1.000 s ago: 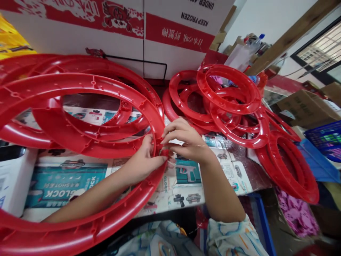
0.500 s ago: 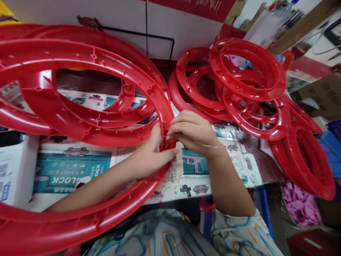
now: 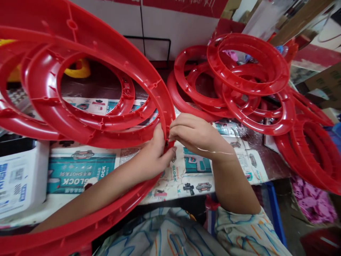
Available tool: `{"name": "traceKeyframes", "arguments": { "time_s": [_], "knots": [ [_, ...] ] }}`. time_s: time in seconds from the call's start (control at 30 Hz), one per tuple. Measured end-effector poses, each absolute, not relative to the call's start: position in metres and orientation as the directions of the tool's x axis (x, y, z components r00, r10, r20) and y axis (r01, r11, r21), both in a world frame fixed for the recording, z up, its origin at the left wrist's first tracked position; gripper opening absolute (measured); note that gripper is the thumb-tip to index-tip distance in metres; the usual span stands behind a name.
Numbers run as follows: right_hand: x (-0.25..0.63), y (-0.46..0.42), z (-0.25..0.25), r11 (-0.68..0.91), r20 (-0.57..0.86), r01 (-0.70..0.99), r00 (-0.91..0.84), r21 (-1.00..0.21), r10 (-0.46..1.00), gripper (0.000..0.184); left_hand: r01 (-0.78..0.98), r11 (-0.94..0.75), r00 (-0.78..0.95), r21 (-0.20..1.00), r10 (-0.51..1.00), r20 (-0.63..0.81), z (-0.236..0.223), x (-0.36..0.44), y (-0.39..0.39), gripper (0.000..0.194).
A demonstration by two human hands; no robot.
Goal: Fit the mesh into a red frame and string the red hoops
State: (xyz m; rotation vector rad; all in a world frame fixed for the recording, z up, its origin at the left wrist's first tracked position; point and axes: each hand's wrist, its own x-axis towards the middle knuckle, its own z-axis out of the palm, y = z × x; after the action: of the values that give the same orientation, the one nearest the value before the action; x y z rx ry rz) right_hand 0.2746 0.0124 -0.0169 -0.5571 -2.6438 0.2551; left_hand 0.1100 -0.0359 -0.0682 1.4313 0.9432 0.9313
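Observation:
A large red plastic ring (image 3: 128, 53) with ribs and small posts on its inner side is tilted up in front of me, its near part sweeping low past my left forearm. My left hand (image 3: 153, 154) grips the ring's right side, arm passing through the opening and thumb against the rim. On the outside of that same spot, my right hand (image 3: 198, 133) is closed in a pinch against the rim. Whatever sits between its fingertips is too small and covered to make out. A thin pale strand (image 3: 214, 152) lies across my right wrist.
Several red rings (image 3: 80, 121) lie behind the held one at left, and a pile of red rings (image 3: 247, 85) stands at right. Printed card sheets (image 3: 82, 170) cover the tabletop. A white box (image 3: 23, 177) is at left; pink pieces (image 3: 313, 201) fill a carton below right.
The held ring's far side has risen and come closer at upper left. Both hands stay at the same place on the rim, and the view has shifted slightly.

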Motion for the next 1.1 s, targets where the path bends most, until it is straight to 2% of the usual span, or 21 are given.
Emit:
{"name": "traceKeyframes", "arguments": {
  "time_s": [0.23, 0.43, 0.57, 0.77, 0.97, 1.1],
  "knots": [
    [0.277, 0.012, -0.014, 0.915, 0.354, 0.354, -0.845, -0.192, 0.401, 0.023, 0.036, -0.097, 0.424, 0.995, 0.903, 0.073, -0.066, 0.115, -0.039, 0.04],
    [0.279, 0.014, -0.017, 0.922, 0.362, 0.361, -0.848, -0.138, 0.386, 0.022, 0.014, -0.021, 0.429, 1.0, 0.903, 0.013, -0.067, 0.117, -0.04, 0.043],
    [0.28, 0.016, -0.019, 0.925, 0.392, 0.328, -0.839, -0.191, 0.378, 0.02, -0.041, 0.067, 0.423, 0.997, 0.905, -0.043, -0.067, 0.117, -0.042, 0.041],
    [0.28, 0.013, -0.014, 0.916, 0.424, 0.299, -0.817, -0.267, 0.39, 0.02, -0.122, 0.143, 0.364, 0.982, 0.927, -0.09, -0.068, 0.116, -0.044, 0.017],
    [0.28, 0.011, -0.01, 0.897, 0.374, 0.326, -0.825, -0.299, 0.424, 0.018, -0.14, 0.074, 0.333, 0.987, 0.943, -0.024, -0.077, 0.116, -0.042, 0.011],
    [0.281, 0.012, -0.01, 0.882, 0.341, 0.351, -0.825, -0.315, 0.45, 0.019, -0.136, 0.02, 0.312, 0.991, 0.95, 0.023, -0.079, 0.116, -0.04, 0.017]
  ]
}}
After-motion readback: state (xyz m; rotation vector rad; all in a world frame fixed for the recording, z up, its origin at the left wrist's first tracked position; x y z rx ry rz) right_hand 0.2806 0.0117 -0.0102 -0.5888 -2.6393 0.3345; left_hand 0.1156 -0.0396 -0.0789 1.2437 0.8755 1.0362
